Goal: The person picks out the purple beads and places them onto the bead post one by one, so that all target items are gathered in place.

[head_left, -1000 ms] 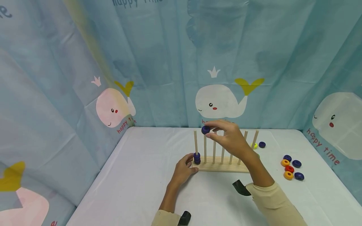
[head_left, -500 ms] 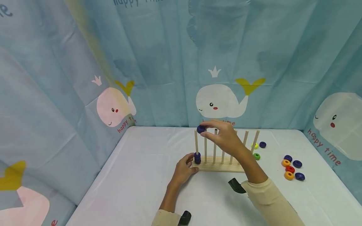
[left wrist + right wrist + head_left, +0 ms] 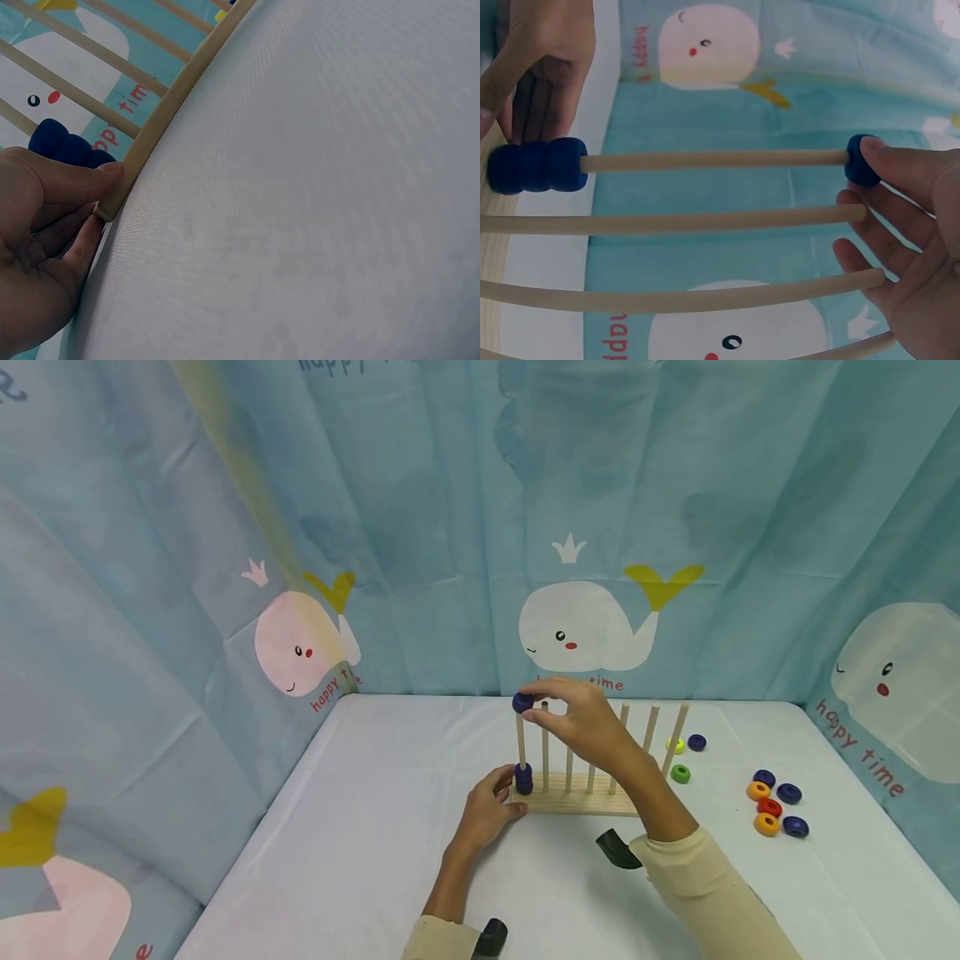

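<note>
My right hand (image 3: 581, 718) pinches a dark blue bead (image 3: 522, 702) between thumb and fingers at the top of the leftmost peg. In the right wrist view that bead (image 3: 863, 160) sits at the peg's tip. Lower on the same peg, a stack of three blue beads (image 3: 540, 165) rests against the wooden base. With thumb and fingers, my left hand (image 3: 483, 810) grips the left end of the wooden peg rack (image 3: 577, 805). The left wrist view shows the thumb on the front edge of the base (image 3: 161, 112) and fingers behind and below. The other visible pegs carry no beads.
Right of the rack lie a green bead (image 3: 680, 774), a yellow bead (image 3: 678, 746) and a blue bead (image 3: 697, 742). Farther right is a loose group of blue, orange and red beads (image 3: 768, 808). A whale-print curtain (image 3: 435, 568) surrounds the white table (image 3: 360, 827).
My right hand has moved left with the blue bead, from above the second peg to the tip of the leftmost peg. My left hand keeps its grip on the rack.
</note>
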`<action>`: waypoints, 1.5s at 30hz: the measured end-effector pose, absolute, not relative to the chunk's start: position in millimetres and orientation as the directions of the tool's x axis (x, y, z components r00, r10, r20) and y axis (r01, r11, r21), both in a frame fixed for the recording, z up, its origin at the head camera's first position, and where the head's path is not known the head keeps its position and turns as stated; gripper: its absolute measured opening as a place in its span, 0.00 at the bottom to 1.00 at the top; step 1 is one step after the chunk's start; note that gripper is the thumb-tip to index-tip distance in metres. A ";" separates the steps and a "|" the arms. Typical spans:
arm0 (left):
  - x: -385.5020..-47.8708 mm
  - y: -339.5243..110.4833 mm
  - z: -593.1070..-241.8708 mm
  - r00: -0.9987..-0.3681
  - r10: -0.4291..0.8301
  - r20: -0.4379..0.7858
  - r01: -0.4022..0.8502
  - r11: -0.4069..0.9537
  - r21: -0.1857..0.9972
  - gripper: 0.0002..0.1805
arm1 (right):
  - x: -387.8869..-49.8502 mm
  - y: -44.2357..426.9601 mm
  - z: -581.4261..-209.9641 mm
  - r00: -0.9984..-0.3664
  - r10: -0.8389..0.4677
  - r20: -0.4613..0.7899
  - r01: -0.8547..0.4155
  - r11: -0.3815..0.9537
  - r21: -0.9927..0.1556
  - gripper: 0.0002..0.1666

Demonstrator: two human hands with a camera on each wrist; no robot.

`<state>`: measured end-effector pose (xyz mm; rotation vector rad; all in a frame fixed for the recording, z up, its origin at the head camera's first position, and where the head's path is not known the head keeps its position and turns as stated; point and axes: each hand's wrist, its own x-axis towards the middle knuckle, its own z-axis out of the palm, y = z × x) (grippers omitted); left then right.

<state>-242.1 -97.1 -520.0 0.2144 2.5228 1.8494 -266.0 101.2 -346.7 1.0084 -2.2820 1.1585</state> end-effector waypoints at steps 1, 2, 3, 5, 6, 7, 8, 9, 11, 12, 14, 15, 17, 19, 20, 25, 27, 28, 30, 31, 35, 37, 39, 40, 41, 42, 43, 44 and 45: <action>-242.2 -97.2 -520.0 -0.991 0.115 0.073 0.104 0.294 0.950 0.39 | -266.5 100.5 -346.8 -0.665 -0.426 0.613 -0.746 0.398 -0.534 0.19; -242.4 -97.3 -520.2 -0.991 0.115 0.069 0.100 0.295 0.950 0.39 | -267.0 99.8 -346.9 -0.666 -0.427 0.612 -0.746 0.396 -0.535 0.19; -242.6 -97.3 -520.6 -0.991 0.117 0.065 0.097 0.293 0.951 0.39 | -267.5 99.2 -346.9 -0.666 -0.428 0.611 -0.746 0.395 -0.537 0.19; -243.0 -97.2 -521.0 -0.991 0.120 0.056 0.089 0.294 0.952 0.40 | -268.3 98.2 -346.9 -0.671 -0.427 0.607 -0.742 0.397 -0.541 0.19; -243.0 -97.2 -521.3 -0.991 0.121 0.049 0.083 0.294 0.952 0.40 | -268.6 97.9 -346.9 -0.675 -0.426 0.603 -0.738 0.400 -0.543 0.19; -243.1 -97.1 -521.6 -0.991 0.125 0.055 0.090 0.294 0.951 0.40 | -268.9 97.6 -346.9 -0.678 -0.425 0.600 -0.735 0.406 -0.543 0.19; -243.2 -97.0 -521.7 -0.990 0.126 0.055 0.091 0.295 0.951 0.40 | -269.0 97.5 -346.9 -0.682 -0.424 0.596 -0.731 0.413 -0.543 0.19; -243.3 -96.9 -521.9 -0.990 0.128 0.058 0.093 0.295 0.951 0.40 | -269.1 97.3 -346.7 -0.684 -0.424 0.594 -0.729 0.416 -0.543 0.19; -243.7 -96.7 -522.2 -0.990 0.128 0.064 0.099 0.295 0.950 0.39 | -269.0 97.1 -346.5 -0.687 -0.426 0.589 -0.726 0.423 -0.542 0.19; -243.9 -96.6 -522.3 -0.990 0.127 0.066 0.102 0.297 0.949 0.39 | -269.0 97.0 -346.5 -0.686 -0.429 0.587 -0.727 0.422 -0.541 0.19; -244.2 -96.4 -522.4 -0.990 0.125 0.066 0.100 0.295 0.950 0.39 | -268.7 97.1 -346.9 -0.685 -0.434 0.585 -0.728 0.421 -0.541 0.19; -244.3 -96.4 -522.5 -0.990 0.126 0.067 0.102 0.294 0.950 0.39 | -268.6 97.4 -347.2 -0.683 -0.436 0.586 -0.730 0.419 -0.540 0.19; -244.5 -96.1 -522.8 -0.990 0.126 0.070 0.104 0.291 0.951 0.39 | -268.5 98.3 -348.6 -0.682 -0.435 0.588 -0.731 0.422 -0.536 0.19; -244.5 -96.1 -523.1 -0.990 0.124 0.068 0.102 0.289 0.952 0.39 | -267.8 99.5 -349.5 -0.679 -0.430 0.595 -0.734 0.422 -0.533 0.19; -244.4 -96.2 -523.3 -0.990 0.122 0.066 0.100 0.290 0.952 0.39 | -267.3 100.3 -349.8 -0.679 -0.427 0.597 -0.733 0.423 -0.532 0.19; -244.2 -96.7 -524.0 -0.991 0.119 0.066 0.099 0.291 0.952 0.39 | -261.9 106.0 -346.7 -0.695 -0.399 0.599 -0.717 0.449 -0.533 0.19; -244.4 -96.7 -523.7 -0.991 0.119 0.067 0.099 0.290 0.952 0.39 | -259.5 109.0 -344.6 -0.693 -0.387 0.609 -0.718 0.452 -0.529 0.19; -244.6 -96.7 -523.6 -0.991 0.118 0.064 0.096 0.289 0.952 0.39 | -258.4 110.7 -343.4 -0.688 -0.381 0.618 -0.722 0.449 -0.527 0.19; -244.4 -96.8 -523.3 -0.992 0.115 0.060 0.091 0.287 0.953 0.39 | -256.0 114.3 -340.6 -0.674 -0.371 0.639 -0.734 0.434 -0.523 0.19; -244.5 -96.8 -523.4 -0.992 0.114 0.063 0.093 0.287 0.953 0.39 | -255.3 116.6 -339.6 -0.665 -0.365 0.652 -0.742 0.423 -0.520 0.19; -244.5 -97.3 -524.5 -0.992 0.109 0.067 0.095 0.279 0.955 0.40 | -251.5 127.0 -336.7 -0.650 -0.341 0.679 -0.754 0.402 -0.519 0.19; -244.7 -97.4 -525.2 -0.991 0.110 0.075 0.103 0.275 0.956 0.39 | -249.3 132.9 -335.8 -0.650 -0.329 0.685 -0.753 0.405 -0.519 0.20; -244.5 -97.3 -525.2 -0.991 0.107 0.074 0.101 0.269 0.958 0.39 | -246.8 138.6 -335.3 -0.657 -0.317 0.684 -0.744 0.419 -0.521 0.20; -244.3 -97.3 -524.9 -0.991 0.107 0.077 0.103 0.267 0.958 0.39 | -245.7 141.5 -335.3 -0.659 -0.311 0.685 -0.741 0.426 -0.519 0.20; -244.0 -97.2 -524.8 -0.991 0.108 0.082 0.108 0.263 0.959 0.39 | -244.9 144.5 -335.6 -0.660 -0.304 0.686 -0.738 0.433 -0.518 0.20; -243.7 -97.2 -524.5 -0.991 0.107 0.086 0.111 0.262 0.959 0.39 | -244.1 147.2 -336.0 -0.663 -0.297 0.687 -0.734 0.440 -0.517 0.20; -243.5 -97.1 -524.4 -0.990 0.107 0.089 0.114 0.262 0.958 0.39 | -243.5 150.3 -336.8 -0.664 -0.289 0.690 -0.731 0.449 -0.514 0.20; -243.4 -97.1 -524.2 -0.990 0.106 0.091 0.116 0.264 0.958 0.39 | -243.1 153.4 -337.6 -0.664 -0.280 0.694 -0.727 0.458 -0.512 0.20; -243.3 -97.1 -523.9 -0.990 0.106 0.094 0.119 0.265 0.957 0.39 | -242.5 156.6 -338.1 -0.663 -0.271 0.697 -0.724 0.466 -0.508 0.20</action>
